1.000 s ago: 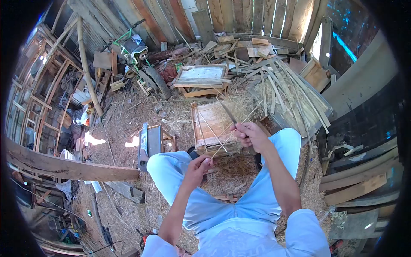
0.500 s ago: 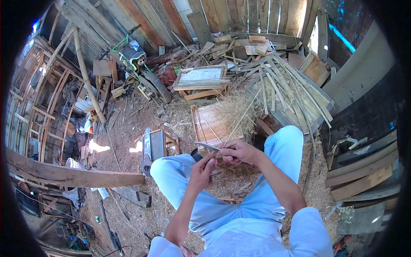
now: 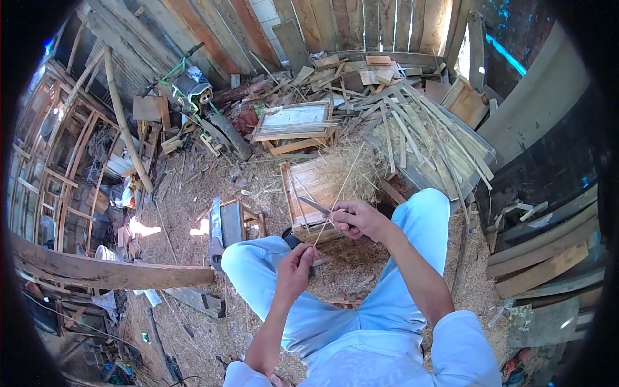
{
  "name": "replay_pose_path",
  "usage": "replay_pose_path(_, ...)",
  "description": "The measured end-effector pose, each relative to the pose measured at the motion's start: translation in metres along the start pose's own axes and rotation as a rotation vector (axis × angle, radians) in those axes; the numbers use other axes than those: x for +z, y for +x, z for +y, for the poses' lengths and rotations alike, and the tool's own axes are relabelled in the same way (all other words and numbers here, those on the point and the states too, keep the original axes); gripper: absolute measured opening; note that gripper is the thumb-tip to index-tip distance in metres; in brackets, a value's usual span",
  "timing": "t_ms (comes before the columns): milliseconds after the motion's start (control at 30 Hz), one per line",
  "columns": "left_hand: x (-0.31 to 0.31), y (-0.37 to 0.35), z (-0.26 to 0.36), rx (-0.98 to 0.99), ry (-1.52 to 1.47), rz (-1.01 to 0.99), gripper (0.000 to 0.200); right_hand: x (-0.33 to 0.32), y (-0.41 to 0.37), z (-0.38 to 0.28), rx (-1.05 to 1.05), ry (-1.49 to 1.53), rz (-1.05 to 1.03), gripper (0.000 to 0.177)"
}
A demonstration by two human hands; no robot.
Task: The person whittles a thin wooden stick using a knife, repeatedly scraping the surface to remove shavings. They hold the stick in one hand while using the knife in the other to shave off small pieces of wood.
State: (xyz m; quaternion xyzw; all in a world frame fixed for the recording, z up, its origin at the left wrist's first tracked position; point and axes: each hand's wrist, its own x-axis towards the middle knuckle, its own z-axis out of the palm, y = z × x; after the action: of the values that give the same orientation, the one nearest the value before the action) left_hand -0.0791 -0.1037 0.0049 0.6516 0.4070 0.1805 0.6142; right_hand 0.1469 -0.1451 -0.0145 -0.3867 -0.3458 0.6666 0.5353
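Note:
My right hand [image 3: 358,220] is closed around a knife [image 3: 313,205], its blade pointing up and to the left. My left hand [image 3: 295,271], lower and nearer my left knee, pinches the near end of a thin pale wooden strip [image 3: 349,173]. The strip slants up from those fingers, passes the blade at my right hand and sticks out beyond it. Just past my hands lies a shallow wooden tray [image 3: 288,187], with a heap of fine curly shavings [image 3: 353,169] over its right side. Fingers hide the knife's handle.
A small bench-like stand [image 3: 232,222] is left of my knee. A wooden beam [image 3: 116,271] juts in from the left. Long slats [image 3: 419,129] lie piled at the right back. A framed panel [image 3: 295,120] and a motorbike [image 3: 200,97] stand farther off. Shavings cover the ground.
My hands have moved apart: the left has drawn down and toward me with the strip's end, while the right with the knife is slightly farther up and right. The view has shifted a little.

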Motion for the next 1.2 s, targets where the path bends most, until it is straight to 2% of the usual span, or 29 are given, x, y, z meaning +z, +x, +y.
replay_pose_path(167, 0.006, 0.001, 0.004, -0.027, 0.038, 0.034, 0.021, -0.002, 0.003, 0.002, 0.032, 0.03, 0.056, 0.021)
replay_pose_path(200, 0.008, 0.002, 0.005, 0.02, 0.024, 0.053, 0.019, -0.006, 0.006, 0.006, 0.03, 0.031, 0.057, 0.021)
replay_pose_path(267, 0.007, -0.001, 0.004, 0.065, 0.007, 0.069, 0.018, -0.018, 0.011, 0.015, -0.045, 0.073, 0.359, 0.019)
replay_pose_path(333, -0.003, -0.013, -0.003, -0.007, 0.059, 0.026, 0.017, -0.058, 0.008, -0.005, -0.166, 0.246, 0.517, 0.016)
replay_pose_path(367, -0.006, -0.017, -0.005, -0.007, 0.064, 0.023, 0.017, -0.066, 0.004, -0.007, -0.169, 0.251, 0.519, 0.016)
replay_pose_path(433, -0.011, -0.021, -0.006, -0.087, 0.038, -0.014, 0.019, -0.072, 0.003, -0.014, -0.239, 0.362, 0.329, 0.018)
replay_pose_path(467, -0.012, -0.018, -0.005, -0.081, 0.036, -0.009, 0.019, -0.069, 0.005, -0.013, -0.242, 0.357, 0.323, 0.018)
replay_pose_path(533, -0.008, -0.011, -0.004, -0.038, 0.024, 0.004, 0.018, -0.047, 0.005, -0.004, -0.115, 0.385, 0.353, 0.02)
replay_pose_path(600, -0.003, -0.001, -0.003, 0.004, 0.04, -0.001, 0.018, -0.018, 0.004, 0.007, -0.097, 0.162, 0.14, 0.023)
replay_pose_path(667, 0.001, 0.008, -0.005, 0.053, 0.059, -0.015, 0.017, 0.009, 0.006, 0.026, 0.052, 0.144, -0.027, 0.026)
replay_pose_path(700, 0.001, 0.011, -0.006, 0.087, 0.105, 0.0, 0.017, 0.015, 0.005, 0.025, 0.045, 0.141, -0.023, 0.026)
replay_pose_path(767, -0.002, 0.012, -0.005, 0.117, 0.159, 0.016, 0.016, 0.026, 0.004, 0.022, 0.009, 0.193, -0.141, 0.024)
replay_pose_path(800, -0.003, 0.008, -0.001, 0.115, 0.143, -0.001, 0.016, 0.022, 0.004, 0.021, 0.01, 0.201, -0.145, 0.024)
replay_pose_path(867, -0.008, 0.001, 0.002, 0.11, 0.128, -0.011, 0.015, -0.002, 0.005, 0.012, 0.034, 0.264, 0.066, 0.025)
replay_pose_path(900, -0.011, -0.003, 0.001, 0.067, 0.11, -0.021, 0.015, -0.009, 0.004, 0.008, -0.005, 0.258, 0.099, 0.026)
replay_pose_path(933, -0.012, -0.005, 0.001, 0.026, 0.092, -0.033, 0.015, -0.014, 0.003, 0.005, -0.006, 0.258, 0.099, 0.026)
replay_pose_path(1067, -0.011, -0.015, 0.008, 0.068, 0.053, -0.047, 0.017, -0.022, -0.003, -0.006, 0.022, 0.221, 0.124, 0.029)
replay_pose_path(1133, -0.016, -0.019, 0.014, -0.039, 0.013, -0.08, 0.016, -0.023, -0.005, -0.009, 0.019, 0.145, 0.125, 0.028)
replay_pose_path(1200, -0.021, -0.022, 0.013, -0.053, 0.011, -0.085, 0.016, -0.026, -0.005, -0.008, 0.008, 0.142, 0.152, 0.028)
